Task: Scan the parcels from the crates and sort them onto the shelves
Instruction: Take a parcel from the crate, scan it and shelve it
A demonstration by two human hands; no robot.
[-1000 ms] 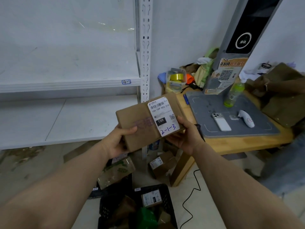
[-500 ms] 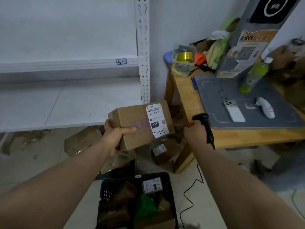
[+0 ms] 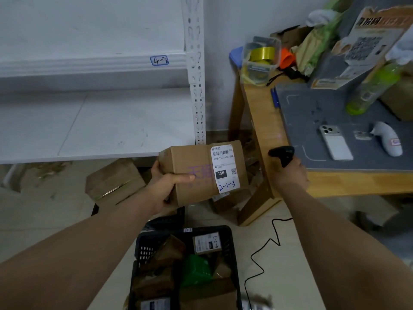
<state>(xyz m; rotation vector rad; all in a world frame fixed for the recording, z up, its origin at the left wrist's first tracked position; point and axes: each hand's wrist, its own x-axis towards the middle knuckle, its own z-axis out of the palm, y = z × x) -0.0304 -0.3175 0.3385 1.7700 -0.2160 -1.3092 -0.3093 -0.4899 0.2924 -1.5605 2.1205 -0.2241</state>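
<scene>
Your left hand (image 3: 165, 186) grips the box (image 3: 196, 173), long axis left-to-right, label (image 3: 224, 168) facing up, while your right hand (image 3: 290, 174) grips the scanner (image 3: 282, 153), pointing left.

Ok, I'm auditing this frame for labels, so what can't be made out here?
Head view only.
The black scanner: its handle is hidden inside the right hand.
The parcel in the left hand: the label's fine print is too small; the underside is hidden.
The black crate: cut off by the bottom edge, contents dark.

matt brown cardboard parcel (image 3: 196, 173), glossy paper label (image 3: 224, 167), seemingly black plastic scanner (image 3: 282, 153).
</scene>
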